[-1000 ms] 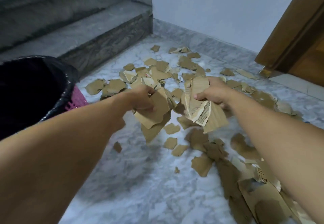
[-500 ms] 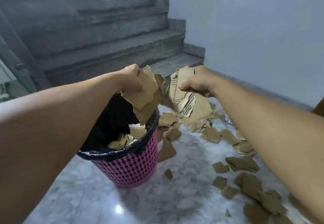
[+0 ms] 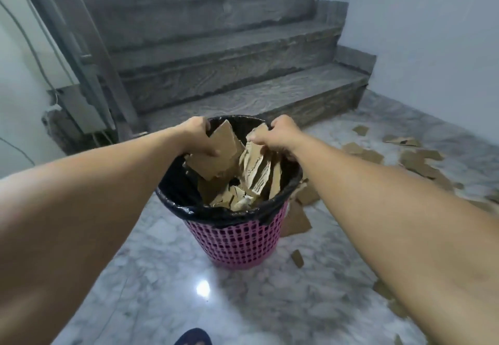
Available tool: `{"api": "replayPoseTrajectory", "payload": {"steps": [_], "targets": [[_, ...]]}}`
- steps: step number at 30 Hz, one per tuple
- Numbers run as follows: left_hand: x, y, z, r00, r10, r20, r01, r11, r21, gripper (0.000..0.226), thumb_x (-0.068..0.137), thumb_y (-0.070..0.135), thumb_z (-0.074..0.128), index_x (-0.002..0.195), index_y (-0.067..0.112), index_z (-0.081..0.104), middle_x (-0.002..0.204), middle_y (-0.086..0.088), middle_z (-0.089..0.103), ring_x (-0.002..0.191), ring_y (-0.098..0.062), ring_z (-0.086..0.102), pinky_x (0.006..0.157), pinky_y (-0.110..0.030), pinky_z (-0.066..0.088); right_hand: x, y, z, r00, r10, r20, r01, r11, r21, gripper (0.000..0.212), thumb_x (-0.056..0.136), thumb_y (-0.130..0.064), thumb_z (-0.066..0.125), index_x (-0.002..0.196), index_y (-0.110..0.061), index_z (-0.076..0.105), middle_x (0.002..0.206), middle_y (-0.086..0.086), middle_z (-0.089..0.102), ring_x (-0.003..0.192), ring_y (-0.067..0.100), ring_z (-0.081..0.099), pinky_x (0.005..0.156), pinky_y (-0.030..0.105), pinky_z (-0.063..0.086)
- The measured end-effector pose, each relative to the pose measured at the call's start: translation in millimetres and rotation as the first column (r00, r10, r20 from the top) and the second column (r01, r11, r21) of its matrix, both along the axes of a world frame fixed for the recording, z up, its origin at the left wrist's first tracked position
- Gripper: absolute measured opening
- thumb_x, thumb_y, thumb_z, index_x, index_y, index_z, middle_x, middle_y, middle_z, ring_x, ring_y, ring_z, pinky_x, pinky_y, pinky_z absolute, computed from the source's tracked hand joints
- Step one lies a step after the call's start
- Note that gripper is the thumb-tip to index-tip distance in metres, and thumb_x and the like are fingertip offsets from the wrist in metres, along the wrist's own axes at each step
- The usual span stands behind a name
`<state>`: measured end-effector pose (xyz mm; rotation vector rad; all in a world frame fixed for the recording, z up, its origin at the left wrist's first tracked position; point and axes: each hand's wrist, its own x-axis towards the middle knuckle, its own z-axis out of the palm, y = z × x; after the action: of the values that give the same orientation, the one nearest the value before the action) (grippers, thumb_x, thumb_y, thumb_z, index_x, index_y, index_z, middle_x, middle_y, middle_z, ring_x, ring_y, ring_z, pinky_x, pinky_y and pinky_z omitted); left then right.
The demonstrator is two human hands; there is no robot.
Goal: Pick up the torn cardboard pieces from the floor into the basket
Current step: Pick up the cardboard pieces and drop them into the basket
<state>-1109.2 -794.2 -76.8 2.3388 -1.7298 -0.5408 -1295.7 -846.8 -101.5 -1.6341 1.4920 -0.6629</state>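
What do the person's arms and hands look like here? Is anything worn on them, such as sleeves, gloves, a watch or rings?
Both arms are bare as far as the picture shows, with no sleeve in view. The left hand and right hand have no gloves. No watch or bracelet shows at either wrist, and no ring on the visible fingers.

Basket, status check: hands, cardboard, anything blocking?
Left hand and right hand both gripping cardboard pieces over the basket. Nothing released. More scraps on floor at right. Nothing blocking.
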Motion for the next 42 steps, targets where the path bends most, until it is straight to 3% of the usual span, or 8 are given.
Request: {"api": "replayPoseTrajectory", "payload": {"steps": [5, 14, 20, 24, 28, 34, 40, 42], "targets": [[-8.4, 0.6, -23.8, 0.996, 0.004, -0.090, -0.002, 1.000, 0.026, 0.088, 0.063, 0.039, 0.087, 0.136, 0.010, 0.046, 0.129, -0.010, 0.056, 0.117, -0.028, 0.055, 0.103, -0.043, 0.045, -17.4, -9.5, -15.7, 0.998, -0.021, 0.057, 0.019, 1.000, 0.022, 0.028, 0.075, -0.025, 0.084, 0.078, -0.012, 0.059, 0.077, 0.007, 0.063, 0.082, 0.032, 0.069, 0.077, 0.040, 0.059], [-105.5, -10.3, 8.7, 0.954, -0.164, -0.251, 0.136, 0.983, -0.125, 0.049, 0.073, 0.033, 0.082, 0.112, 0.010, 0.064, 0.093, -0.008, 0.067, 0.077, -0.020, 0.065, 0.062, -0.031, 0.057, -127.6, 14.5, 16.6, 0.991, -0.074, 0.116, 0.057, 0.988, 0.145, 0.017, 0.085, -0.008, 0.073, 0.095, 0.000, 0.063, 0.092, 0.017, 0.066, 0.080, 0.026, 0.068, 0.067, 0.039, 0.063], [-210.0, -12.4, 5.1, 0.907, -0.308, -0.287, 0.269, 0.948, -0.169, 0.040, 0.076, 0.031, 0.079, 0.105, 0.007, 0.064, 0.090, -0.011, 0.069, 0.068, -0.018, 0.066, 0.066, -0.034, 0.059, -240.3, 40.1, 1.0, 0.991, -0.125, -0.041, 0.132, 0.949, 0.286, 0.021, 0.089, -0.015, 0.071, 0.104, -0.003, 0.063, 0.101, 0.015, 0.065, 0.094, 0.025, 0.066, 0.083, 0.046, 0.058], [-267.0, -11.9, -28.1, 0.880, -0.356, -0.315, 0.354, 0.933, -0.065, 0.040, 0.078, 0.029, 0.079, 0.108, 0.009, 0.063, 0.092, -0.010, 0.070, 0.072, -0.019, 0.068, 0.066, -0.033, 0.060, -305.0, 59.5, -31.0, 0.975, -0.191, -0.115, 0.220, 0.910, 0.352, 0.010, 0.090, -0.014, 0.068, 0.090, -0.010, 0.059, 0.086, 0.007, 0.062, 0.086, 0.022, 0.063, 0.069, 0.035, 0.056], [-322.6, -10.4, -85.9, 0.858, -0.391, -0.332, 0.437, 0.896, 0.074, 0.045, 0.075, 0.028, 0.081, 0.111, 0.009, 0.061, 0.095, -0.012, 0.071, 0.072, -0.019, 0.067, 0.062, -0.029, 0.058, -370.1, 78.9, -75.4, 0.940, -0.262, -0.221, 0.332, 0.855, 0.399, 0.019, 0.089, -0.015, 0.071, 0.104, -0.006, 0.063, 0.090, 0.009, 0.065, 0.083, 0.021, 0.066, 0.071, 0.037, 0.058], [-376.5, 3.4, -172.6, 0.849, -0.442, -0.290, 0.513, 0.821, 0.252, 0.057, 0.070, 0.034, 0.083, 0.118, 0.014, 0.060, 0.111, -0.008, 0.065, 0.092, -0.023, 0.063, 0.087, -0.038, 0.054, -429.8, 109.8, -142.1, 0.925, -0.217, -0.312, 0.353, 0.796, 0.492, 0.020, 0.085, -0.013, 0.074, 0.100, -0.007, 0.063, 0.103, 0.010, 0.063, 0.091, 0.022, 0.066, 0.081, 0.043, 0.057], [-420.8, 24.7, -246.1, 0.789, -0.586, -0.184, 0.611, 0.721, 0.327, 0.073, 0.073, 0.033, 0.081, 0.135, 0.014, 0.048, 0.134, -0.007, 0.052, 0.119, -0.026, 0.052, 0.093, -0.029, 0.043, -460.4, 143.1, -203.5, 0.862, -0.069, -0.503, 0.362, 0.778, 0.514, 0.054, 0.078, -0.018, 0.080, 0.124, 0.001, 0.059, 0.095, 0.013, 0.061, 0.086, 0.030, 0.060, 0.070, 0.036, 0.051], [-433.7, 28.4, -265.5, 0.742, -0.658, -0.124, 0.661, 0.689, 0.298, 0.077, 0.073, 0.036, 0.079, 0.139, 0.016, 0.043, 0.136, -0.008, 0.047, 0.124, -0.026, 0.046, 0.095, -0.031, 0.041, -468.6, 150.9, -227.3, 0.850, -0.030, -0.526, 0.344, 0.789, 0.510, 0.076, 0.070, -0.030, 0.085, 0.135, -0.011, 0.050, 0.120, 0.011, 0.061, 0.102, 0.029, 0.060, 0.083, 0.033, 0.052]]}}
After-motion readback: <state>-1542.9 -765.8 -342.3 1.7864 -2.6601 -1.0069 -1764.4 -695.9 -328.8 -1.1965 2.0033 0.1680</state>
